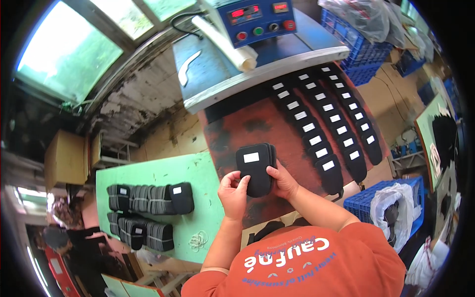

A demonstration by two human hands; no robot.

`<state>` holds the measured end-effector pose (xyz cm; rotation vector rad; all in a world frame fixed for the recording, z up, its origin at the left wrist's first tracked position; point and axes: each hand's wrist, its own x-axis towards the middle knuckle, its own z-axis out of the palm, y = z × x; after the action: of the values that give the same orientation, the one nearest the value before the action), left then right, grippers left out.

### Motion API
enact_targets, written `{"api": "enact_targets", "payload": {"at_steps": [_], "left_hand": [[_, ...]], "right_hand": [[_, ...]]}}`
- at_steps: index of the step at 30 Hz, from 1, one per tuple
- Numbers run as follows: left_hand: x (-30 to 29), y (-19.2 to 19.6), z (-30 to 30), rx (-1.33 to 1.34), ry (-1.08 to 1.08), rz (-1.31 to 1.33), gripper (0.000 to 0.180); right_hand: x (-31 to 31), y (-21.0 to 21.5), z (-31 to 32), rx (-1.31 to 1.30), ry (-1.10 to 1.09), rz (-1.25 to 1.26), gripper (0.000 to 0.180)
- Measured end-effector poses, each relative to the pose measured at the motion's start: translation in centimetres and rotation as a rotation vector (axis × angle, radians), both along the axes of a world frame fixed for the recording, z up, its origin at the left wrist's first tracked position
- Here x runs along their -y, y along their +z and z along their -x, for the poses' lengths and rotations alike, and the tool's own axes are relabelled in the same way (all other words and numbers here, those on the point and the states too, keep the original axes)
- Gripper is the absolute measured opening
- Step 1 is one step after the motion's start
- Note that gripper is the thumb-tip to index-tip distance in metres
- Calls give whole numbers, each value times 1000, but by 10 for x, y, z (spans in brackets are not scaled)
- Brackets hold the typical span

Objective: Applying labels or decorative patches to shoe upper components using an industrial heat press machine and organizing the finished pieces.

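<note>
A small stack of black, round-ended pads (257,171) with a white label on top is held over the red-brown work surface (230,143). My left hand (233,192) pinches the stack's lower left edge, with the thumb near its face. My right hand (282,180) is closed round the right edge, its thumb at the side. To the right of the stack, similar black pads (328,178) lie overlapped in three long rows, each showing a white label. The far ends of these rows reach the pale front edge of the blue machine (277,69).
On the left, a green table (198,166) bears tied bundles of dark pads (153,199) and a coil of pale string (198,240). A white roll (232,49) rests on the machine below its control box (260,22). Blue crates (358,205) stand at right; another person (74,247) is at lower left.
</note>
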<state>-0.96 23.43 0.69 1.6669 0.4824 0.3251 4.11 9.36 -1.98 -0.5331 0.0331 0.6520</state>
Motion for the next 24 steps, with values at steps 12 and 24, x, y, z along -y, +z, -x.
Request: {"api": "enact_targets", "payload": {"at_steps": [12,24], "left_hand": [[63,-31,-110,-126,-196,563,9],[-17,-108,-250,58,45,-436,18]], "right_hand": [[92,-4,-23,-138,-443,-30,51],[107,-4,-46,-188,-387,38,54]]}}
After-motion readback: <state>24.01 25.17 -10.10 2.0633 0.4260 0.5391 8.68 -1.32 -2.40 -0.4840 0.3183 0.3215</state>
